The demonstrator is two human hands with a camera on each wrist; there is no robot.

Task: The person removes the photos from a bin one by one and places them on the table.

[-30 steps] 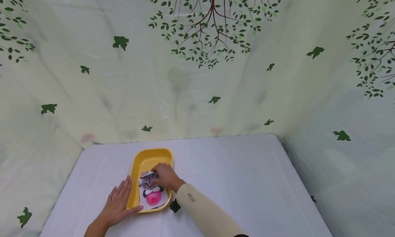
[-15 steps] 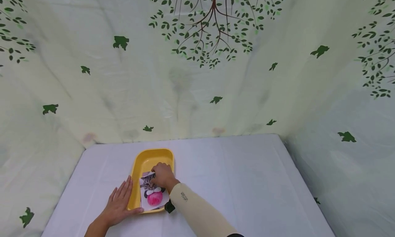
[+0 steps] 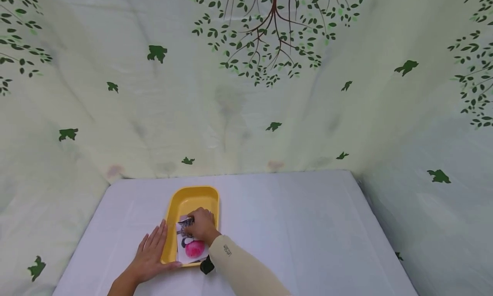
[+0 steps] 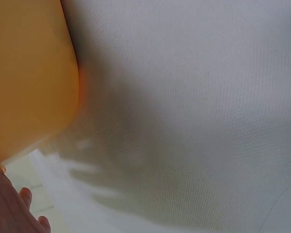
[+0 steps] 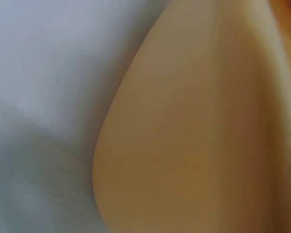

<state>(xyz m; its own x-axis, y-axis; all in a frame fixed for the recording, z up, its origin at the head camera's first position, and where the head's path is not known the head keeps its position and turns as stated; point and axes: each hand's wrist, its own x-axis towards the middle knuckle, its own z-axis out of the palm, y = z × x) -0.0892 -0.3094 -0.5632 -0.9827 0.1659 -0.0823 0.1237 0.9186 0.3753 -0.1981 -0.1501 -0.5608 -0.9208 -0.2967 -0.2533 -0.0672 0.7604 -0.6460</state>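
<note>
In the head view a yellow tray point(image 3: 196, 196) lies on the table. Inside its near half is a picture card point(image 3: 194, 249) with a striped cat and a pink fluffy ball printed on it. My right hand point(image 3: 203, 225) reaches into the tray and grips the card near its upper right part, fingers curled and covering some of the cat. My left hand point(image 3: 149, 256) rests along the tray's left rim with straight fingers, its thumb at the near left corner. The left wrist view shows the tray's outer wall point(image 4: 31, 73) and a few fingertips point(image 4: 43, 223).
A white cloth covers the table point(image 3: 289, 227), stretching to the right of the tray. Pale curtains point(image 3: 231, 116) printed with branches and green leaves stand behind and at both sides. A black wrist device point(image 3: 207, 266) hangs beside the tray's near edge.
My right hand has shifted slightly toward me, and the wrist device has moved left across the tray's near corner. More of the cat picture is covered. My left hand stays at the rim.
</note>
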